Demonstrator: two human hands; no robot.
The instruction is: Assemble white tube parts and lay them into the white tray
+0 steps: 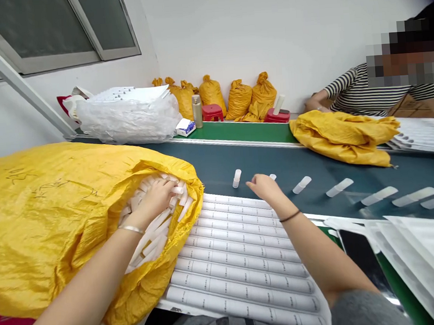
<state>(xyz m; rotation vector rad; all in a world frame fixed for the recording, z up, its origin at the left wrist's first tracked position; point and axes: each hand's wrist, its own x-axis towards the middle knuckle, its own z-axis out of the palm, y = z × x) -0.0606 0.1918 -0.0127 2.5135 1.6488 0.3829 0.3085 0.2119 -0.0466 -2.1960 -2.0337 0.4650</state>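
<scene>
A large yellow woven sack [74, 192] lies on its side at the left, its mouth gaping toward me and full of white plastic bottles [157, 231]. Inside that mouth my left hand [159, 193] is closed, with a small white bottle [177, 190] at its fingertips. My right hand [265, 186] is over the near edge of the dark conveyor belt [209, 158], fingers curled; whatever they hold, if anything, is hidden. To its left one white bottle [236, 178] stands on the belt. Just behind the hand another bottle [273, 177] is partly covered.
More bottles [339, 187] stand in a row rightward along the belt. Label sheets [242, 259] with printed rows lie before me. A black phone [362, 251] and white sheets [423, 242] are at right. Across the belt are a yellow sack [345, 133] and a co-worker in stripes [357, 93].
</scene>
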